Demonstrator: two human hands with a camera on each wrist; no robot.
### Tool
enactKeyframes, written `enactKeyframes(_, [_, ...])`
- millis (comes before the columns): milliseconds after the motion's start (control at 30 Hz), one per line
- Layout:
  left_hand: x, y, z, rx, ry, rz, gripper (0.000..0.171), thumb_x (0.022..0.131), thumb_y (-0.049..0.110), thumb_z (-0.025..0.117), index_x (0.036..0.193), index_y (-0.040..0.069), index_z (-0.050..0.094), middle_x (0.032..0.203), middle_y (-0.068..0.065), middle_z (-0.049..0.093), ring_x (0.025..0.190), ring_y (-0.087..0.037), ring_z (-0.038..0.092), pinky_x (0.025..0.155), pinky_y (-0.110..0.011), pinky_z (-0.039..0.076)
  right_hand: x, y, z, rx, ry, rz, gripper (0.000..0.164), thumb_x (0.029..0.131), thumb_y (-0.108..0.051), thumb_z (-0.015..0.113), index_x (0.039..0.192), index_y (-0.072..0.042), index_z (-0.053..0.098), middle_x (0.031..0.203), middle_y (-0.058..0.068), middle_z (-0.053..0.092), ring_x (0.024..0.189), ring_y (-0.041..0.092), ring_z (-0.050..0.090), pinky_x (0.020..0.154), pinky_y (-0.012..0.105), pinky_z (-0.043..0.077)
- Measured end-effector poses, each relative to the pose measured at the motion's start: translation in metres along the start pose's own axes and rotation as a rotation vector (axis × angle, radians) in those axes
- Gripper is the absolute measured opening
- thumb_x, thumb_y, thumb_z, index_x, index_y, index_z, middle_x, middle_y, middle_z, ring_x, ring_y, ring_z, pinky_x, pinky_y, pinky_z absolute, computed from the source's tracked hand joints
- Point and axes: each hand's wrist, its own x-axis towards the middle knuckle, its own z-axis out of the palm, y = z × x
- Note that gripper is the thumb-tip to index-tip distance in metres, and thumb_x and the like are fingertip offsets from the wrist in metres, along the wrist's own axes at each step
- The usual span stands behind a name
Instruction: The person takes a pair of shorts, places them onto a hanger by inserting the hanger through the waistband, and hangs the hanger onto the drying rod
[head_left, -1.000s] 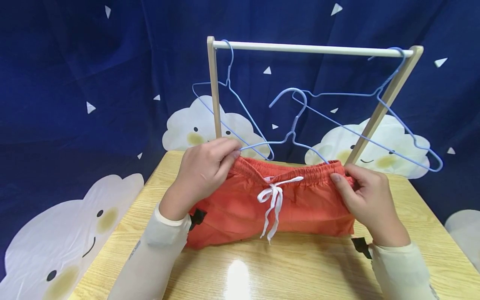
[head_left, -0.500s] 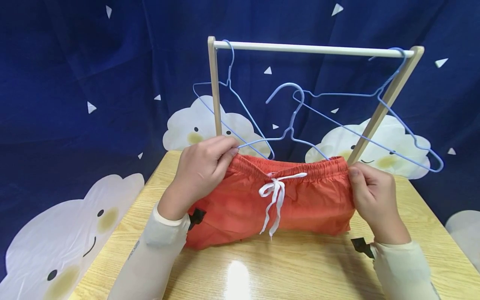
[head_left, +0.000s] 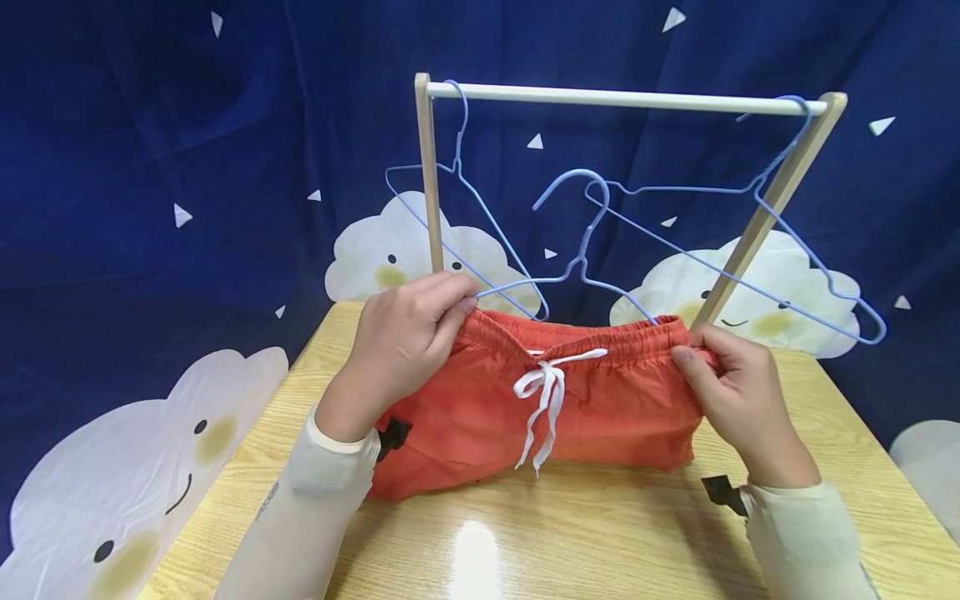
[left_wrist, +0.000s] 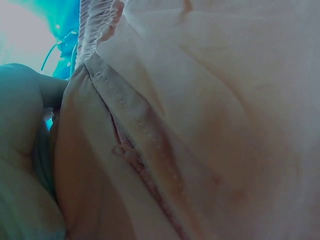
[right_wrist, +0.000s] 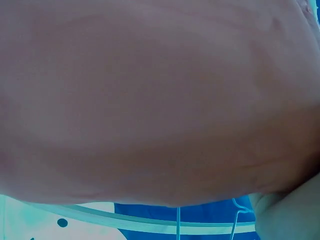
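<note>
Red-orange shorts (head_left: pixel 600 417) with an elastic waistband and a white drawstring bow (head_left: pixel 551 387) are held up over the table. A blue wire hanger (head_left: pixel 573 267) rises out of the waistband, its lower part hidden inside the shorts. My left hand (head_left: pixel 405 333) grips the waistband's left end, where the hanger's left arm meets the fingers. At the other end, my right hand (head_left: pixel 738 392) pinches the waistband between thumb and fingers, just beyond the hanger's right arm. The left wrist view shows a zipped pocket (left_wrist: pixel 132 155) in the shorts' side; fabric fills most of the right wrist view.
Behind the shorts stands a rack with a white rail (head_left: pixel 630 97) and wooden posts. One blue hanger (head_left: pixel 491 221) hangs at its left end, another (head_left: pixel 806 242) at its right. The wooden table (head_left: pixel 585 542) lies below, before a dark blue cloud-print curtain (head_left: pixel 187 83).
My right hand moved outward to the right, stretching the waistband, then came partly back left. The held hanger's hook shifted slightly left and up. My left hand has barely moved.
</note>
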Motion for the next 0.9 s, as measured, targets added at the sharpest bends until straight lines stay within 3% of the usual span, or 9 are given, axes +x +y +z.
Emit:
enactKeyframes(200, [0.001, -0.001, 0.001, -0.010, -0.003, 0.015, 0.014, 0.110, 0.023, 0.061, 0.102, 0.021, 0.072, 0.084, 0.007, 0.064, 0.067, -0.011, 0.053, 0.051, -0.032, 0.040, 0.001, -0.007, 0.000, -0.039, 0.035, 0.042, 0.017, 0.089, 0.001, 0.087, 0.086, -0.013, 0.078, 0.063, -0.007, 0.053, 0.058, 0.004, 0.048, 0.050, 0.021, 0.038])
enactKeyframes(367, [0.001, -0.002, 0.002, -0.026, -0.017, 0.015, 0.013, 0.110, 0.022, 0.061, 0.103, 0.020, 0.072, 0.086, 0.006, 0.065, 0.070, -0.012, 0.056, 0.055, -0.032, 0.043, 0.001, -0.009, 0.000, -0.010, 0.090, 0.045, 0.016, 0.088, 0.003, 0.087, 0.083, -0.009, 0.077, 0.062, -0.009, 0.058, 0.054, 0.001, 0.049, 0.048, 0.016, 0.041])
enactKeyframes(600, [0.000, -0.003, 0.000, -0.035, -0.027, 0.007, 0.013, 0.110, 0.023, 0.063, 0.108, 0.019, 0.075, 0.096, 0.006, 0.073, 0.078, -0.013, 0.063, 0.061, -0.033, 0.050, 0.000, -0.013, -0.001, -0.013, 0.104, 0.049, 0.014, 0.088, 0.004, 0.086, 0.085, -0.007, 0.078, 0.064, -0.011, 0.062, 0.055, -0.001, 0.052, 0.050, 0.013, 0.043])
enactKeyframes(900, [0.000, -0.003, -0.001, -0.055, -0.018, -0.004, 0.019, 0.110, 0.030, 0.063, 0.119, 0.018, 0.073, 0.093, 0.005, 0.075, 0.071, -0.013, 0.063, 0.057, -0.034, 0.048, -0.001, -0.022, -0.007, -0.040, 0.148, 0.055, 0.020, 0.087, 0.005, 0.088, 0.078, -0.008, 0.075, 0.065, -0.013, 0.057, 0.057, 0.001, 0.047, 0.049, 0.017, 0.038])
